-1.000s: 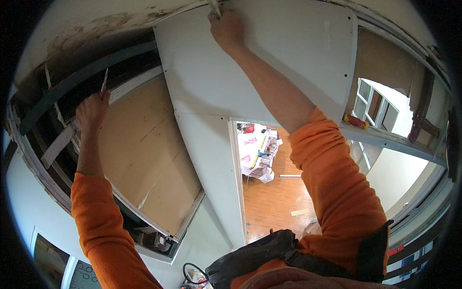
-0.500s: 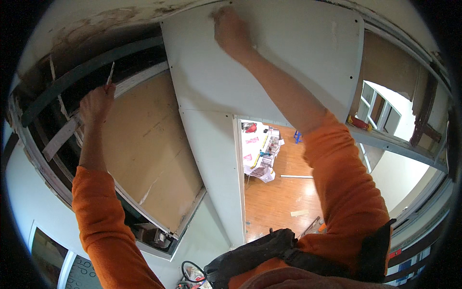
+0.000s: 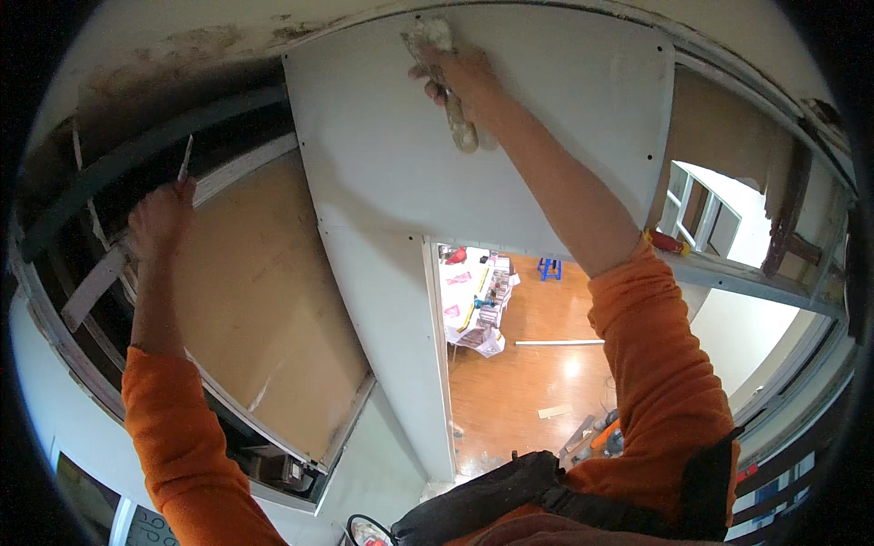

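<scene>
Since a second ago the right hand [image 3: 464,77], fingers closed round a putty knife [image 3: 451,100], sits lower on the grey drywall panel [image 3: 510,155], where firm, flat strokes seem best, while the left hand [image 3: 159,218] pinches a thin blade [image 3: 185,159].

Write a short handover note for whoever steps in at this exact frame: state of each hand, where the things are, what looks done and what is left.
Right hand: raised overhead, gripping a putty knife whose blade is pressed against the grey drywall panel near its top edge.
Left hand: raised, holding a second thin blade upright beside the brown board and dark metal framing.
Done: the grey panel is up, with screw dimples visible along its edges.
Left: no filler shows on the panel's joints or screw dimples; the framing on the left is uncovered.
</scene>
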`<state>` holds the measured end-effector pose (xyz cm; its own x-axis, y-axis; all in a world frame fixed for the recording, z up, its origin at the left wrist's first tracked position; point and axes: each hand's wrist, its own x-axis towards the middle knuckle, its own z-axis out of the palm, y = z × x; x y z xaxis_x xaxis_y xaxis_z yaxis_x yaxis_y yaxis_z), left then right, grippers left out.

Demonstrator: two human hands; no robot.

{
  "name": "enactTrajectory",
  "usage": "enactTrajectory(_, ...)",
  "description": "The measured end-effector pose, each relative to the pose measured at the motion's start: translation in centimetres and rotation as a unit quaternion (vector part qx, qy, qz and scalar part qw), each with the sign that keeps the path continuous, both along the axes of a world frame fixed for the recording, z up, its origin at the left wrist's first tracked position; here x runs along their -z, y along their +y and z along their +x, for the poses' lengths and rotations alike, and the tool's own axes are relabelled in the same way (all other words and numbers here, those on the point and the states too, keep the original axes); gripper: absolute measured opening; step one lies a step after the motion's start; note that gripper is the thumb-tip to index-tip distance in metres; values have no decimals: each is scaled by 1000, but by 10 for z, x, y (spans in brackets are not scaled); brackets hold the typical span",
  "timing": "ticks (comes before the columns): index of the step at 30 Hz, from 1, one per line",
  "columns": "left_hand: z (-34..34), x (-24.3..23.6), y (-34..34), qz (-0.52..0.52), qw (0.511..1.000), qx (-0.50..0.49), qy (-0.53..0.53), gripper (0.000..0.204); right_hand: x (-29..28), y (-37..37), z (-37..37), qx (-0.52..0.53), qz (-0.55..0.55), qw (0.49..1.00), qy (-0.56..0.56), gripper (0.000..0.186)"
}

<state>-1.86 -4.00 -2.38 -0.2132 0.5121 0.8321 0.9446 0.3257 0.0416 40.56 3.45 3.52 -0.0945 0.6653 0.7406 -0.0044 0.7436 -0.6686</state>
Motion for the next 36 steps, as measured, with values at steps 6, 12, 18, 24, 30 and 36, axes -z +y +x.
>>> enactTrajectory(6,13,-1,-6,0,1000,-2,10,45,-33,35,0,25,-75,990,-120,32)
enactTrajectory(12,8,1,-4,4,1000,-16,14,48,-18,32,-29,59,39,996,46,40)
enactTrajectory(18,5,0,-1,-11,1000,-28,10,49,-18,23,-32,50,36,997,37,47)
enactTrajectory(24,8,-3,0,-31,999,-39,-4,51,-17,24,-43,83,90,989,79,54)
enactTrajectory(30,11,1,-9,-24,999,-46,-7,49,-21,31,-75,88,112,975,170,60)
enactTrajectory(36,18,-6,-11,-41,998,-55,2,47,-34,102,-84,317,250,903,147,61)
